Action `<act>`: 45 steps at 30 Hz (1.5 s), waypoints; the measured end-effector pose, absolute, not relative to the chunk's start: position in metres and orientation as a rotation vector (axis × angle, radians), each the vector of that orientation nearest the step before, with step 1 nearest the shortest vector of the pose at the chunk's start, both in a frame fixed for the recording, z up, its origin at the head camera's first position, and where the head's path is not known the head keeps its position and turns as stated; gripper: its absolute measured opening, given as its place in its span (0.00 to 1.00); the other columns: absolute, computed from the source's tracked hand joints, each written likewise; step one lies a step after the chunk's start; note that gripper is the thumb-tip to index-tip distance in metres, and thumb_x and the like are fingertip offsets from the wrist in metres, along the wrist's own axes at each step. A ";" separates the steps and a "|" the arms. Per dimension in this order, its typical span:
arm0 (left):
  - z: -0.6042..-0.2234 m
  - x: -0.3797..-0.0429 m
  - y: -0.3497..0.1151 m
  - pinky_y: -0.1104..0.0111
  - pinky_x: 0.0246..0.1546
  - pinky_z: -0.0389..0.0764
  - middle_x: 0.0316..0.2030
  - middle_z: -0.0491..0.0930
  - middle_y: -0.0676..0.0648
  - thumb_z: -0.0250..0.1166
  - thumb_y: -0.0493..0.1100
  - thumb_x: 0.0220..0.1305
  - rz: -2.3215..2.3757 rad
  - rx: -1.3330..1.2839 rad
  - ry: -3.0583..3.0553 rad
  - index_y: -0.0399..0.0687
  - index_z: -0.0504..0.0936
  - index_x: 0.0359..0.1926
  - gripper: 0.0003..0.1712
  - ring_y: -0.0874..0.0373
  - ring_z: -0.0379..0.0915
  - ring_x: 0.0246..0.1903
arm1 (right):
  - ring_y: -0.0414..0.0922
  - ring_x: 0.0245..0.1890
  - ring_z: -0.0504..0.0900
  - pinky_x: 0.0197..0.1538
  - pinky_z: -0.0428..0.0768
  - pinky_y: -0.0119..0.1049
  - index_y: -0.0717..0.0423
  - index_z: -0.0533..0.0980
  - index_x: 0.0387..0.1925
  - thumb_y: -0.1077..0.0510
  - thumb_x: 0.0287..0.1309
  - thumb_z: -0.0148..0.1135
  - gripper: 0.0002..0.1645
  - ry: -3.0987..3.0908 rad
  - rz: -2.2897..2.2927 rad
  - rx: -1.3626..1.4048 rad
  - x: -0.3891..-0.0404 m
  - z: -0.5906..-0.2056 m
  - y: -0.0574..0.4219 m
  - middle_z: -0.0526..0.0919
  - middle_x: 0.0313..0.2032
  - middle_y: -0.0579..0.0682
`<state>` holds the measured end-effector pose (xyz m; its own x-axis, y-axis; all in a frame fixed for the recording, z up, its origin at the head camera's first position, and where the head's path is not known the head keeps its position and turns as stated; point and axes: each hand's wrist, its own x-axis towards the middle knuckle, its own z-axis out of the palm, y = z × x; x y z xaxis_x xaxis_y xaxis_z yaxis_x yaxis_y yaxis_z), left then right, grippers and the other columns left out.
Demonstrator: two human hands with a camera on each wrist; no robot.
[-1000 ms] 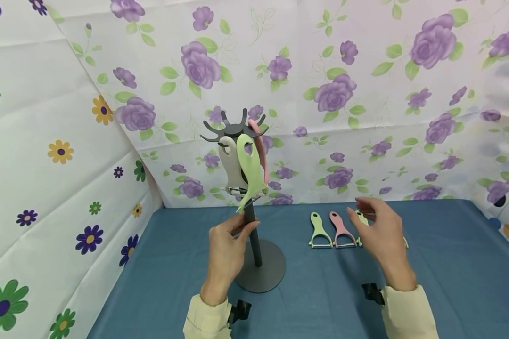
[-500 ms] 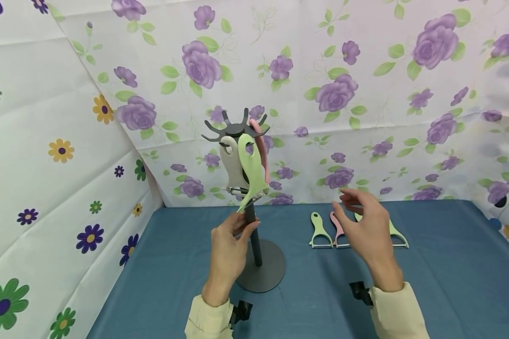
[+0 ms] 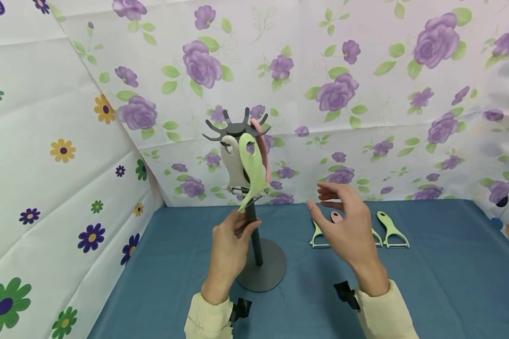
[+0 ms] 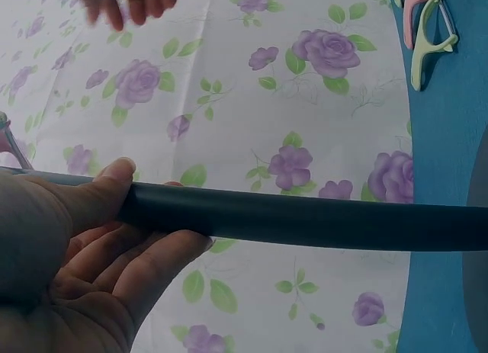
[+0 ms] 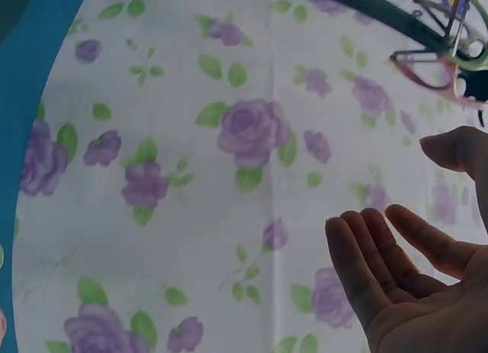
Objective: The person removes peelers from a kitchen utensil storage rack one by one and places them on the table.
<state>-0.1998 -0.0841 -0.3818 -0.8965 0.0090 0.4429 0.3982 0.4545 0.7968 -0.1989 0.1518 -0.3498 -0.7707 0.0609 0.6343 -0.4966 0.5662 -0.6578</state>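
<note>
My left hand (image 3: 230,254) grips the dark post of a grey hook stand (image 3: 260,278), thumb on one side and fingers round the other in the left wrist view. From the stand's hooks hang a grey peeler (image 3: 233,162), a green peeler (image 3: 253,165) and a pink peeler (image 3: 262,150). My right hand (image 3: 348,223) is raised in the air right of the stand, fingers loosely bent and thumb apart, with nothing in it. In the head view it overlaps peelers on the table; a green peeler (image 3: 316,238) and the pink peeler (image 3: 336,217) behind it are partly hidden.
Another green peeler (image 3: 391,230) lies on the blue tablecloth (image 3: 445,273), right of the row. Bare hooks (image 3: 214,129) fan out at the stand's top left. Flowered cloth (image 3: 377,117) rises behind the table, and another (image 3: 68,197) on the left.
My right hand has moved left across the row of peelers toward the stand, uncovering the rightmost green peeler. My left hand keeps its grip on the post, and the stand stays put.
</note>
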 end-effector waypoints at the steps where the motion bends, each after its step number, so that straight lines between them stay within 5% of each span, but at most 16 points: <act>1: -0.381 -0.200 -0.084 0.56 0.48 0.89 0.44 0.90 0.44 0.66 0.41 0.70 -1.418 -0.345 -2.341 0.43 0.83 0.50 0.10 0.53 0.89 0.44 | 0.44 0.49 0.83 0.54 0.85 0.34 0.51 0.78 0.61 0.55 0.63 0.72 0.25 -2.183 1.179 0.364 -0.198 -0.348 0.149 0.82 0.51 0.51; 6: -0.378 -0.201 -0.084 0.54 0.48 0.89 0.43 0.90 0.44 0.66 0.42 0.71 -1.394 -0.347 -2.375 0.42 0.82 0.53 0.14 0.51 0.89 0.46 | 0.43 0.50 0.83 0.55 0.84 0.26 0.51 0.77 0.62 0.56 0.60 0.75 0.29 -2.157 1.193 0.446 -0.190 -0.341 0.136 0.82 0.53 0.50; 15: -0.373 -0.200 -0.085 0.52 0.47 0.89 0.43 0.90 0.42 0.65 0.42 0.71 -1.368 -0.338 -2.434 0.39 0.80 0.55 0.16 0.48 0.88 0.47 | 0.45 0.54 0.81 0.58 0.86 0.39 0.51 0.74 0.66 0.58 0.56 0.77 0.36 -2.107 1.251 0.570 -0.179 -0.324 0.111 0.79 0.56 0.53; 29: -0.372 -0.200 -0.086 0.53 0.47 0.89 0.48 0.88 0.38 0.64 0.40 0.72 -1.389 -0.322 -2.458 0.41 0.80 0.56 0.14 0.48 0.88 0.47 | 0.45 0.55 0.78 0.61 0.83 0.40 0.51 0.70 0.68 0.56 0.53 0.79 0.42 -2.086 1.290 0.625 -0.173 -0.314 0.086 0.74 0.60 0.52; 33: -0.371 -0.199 -0.087 0.64 0.30 0.87 0.42 0.90 0.40 0.63 0.38 0.74 -1.381 -0.290 -2.488 0.42 0.81 0.53 0.10 0.49 0.88 0.31 | 0.47 0.54 0.77 0.61 0.82 0.42 0.55 0.70 0.67 0.56 0.51 0.81 0.44 -2.050 1.250 0.631 -0.172 -0.311 0.078 0.74 0.59 0.55; 37: -0.371 -0.199 -0.087 0.71 0.13 0.67 0.36 0.91 0.42 0.62 0.41 0.75 -1.393 -0.295 -2.483 0.43 0.81 0.50 0.08 0.57 0.76 0.16 | 0.49 0.54 0.75 0.59 0.80 0.46 0.56 0.69 0.68 0.56 0.49 0.82 0.46 -2.029 1.199 0.622 -0.170 -0.310 0.069 0.73 0.59 0.57; 45: -0.371 -0.199 -0.086 0.72 0.16 0.72 0.34 0.89 0.43 0.67 0.44 0.71 -1.319 -0.308 -2.456 0.44 0.81 0.46 0.10 0.61 0.76 0.19 | 0.52 0.51 0.73 0.57 0.78 0.46 0.58 0.67 0.68 0.55 0.50 0.82 0.47 -2.032 1.172 0.582 -0.166 -0.307 0.053 0.71 0.58 0.59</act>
<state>-0.1989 -0.0863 -0.3714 -0.9204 0.0312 0.3898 0.3421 0.5467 0.7642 -0.1660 0.0526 -0.3065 -0.6472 -0.0329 0.7616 -0.6756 0.4876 -0.5530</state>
